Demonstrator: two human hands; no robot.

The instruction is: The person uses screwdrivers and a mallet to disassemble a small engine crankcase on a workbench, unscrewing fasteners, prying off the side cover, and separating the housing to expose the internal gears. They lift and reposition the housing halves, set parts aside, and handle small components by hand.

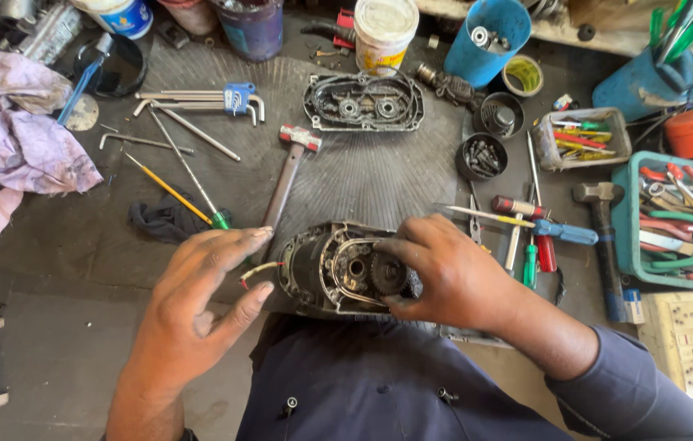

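Gears and dark grease fill the open motor housing [330, 269], which lies near the bottom edge of the ribbed rubber mat [363, 175], right in front of the person's dark blue shirt [387, 384]. Right hand [444, 273] reaches over the housing from the right, its thumb and fingers pinching a small black gear [387, 273] that sits inside the casing; how firmly the gear is gripped is hard to tell, since the fingers cover part of it. Left hand [199, 298] is released, fingers stretched out and slightly spread, holding nothing, with its fingertips just beside the left side of the housing, near the short red and white wires [258, 272] that stick out there.

Farther up the mat lies the matching cover plate [363, 102], well apart from the housing. A hammer with a red and white head [291, 167] lies between the two, its handle pointing down toward the left hand. Left of it are a set of hex keys [207, 102] and a green-handled screwdriver [199, 196]. To the right of the housing lie a blue-handled screwdriver [563, 233] and a small black cup of screws [481, 157]. A crumpled purple cloth [15, 122] sits at the far left.
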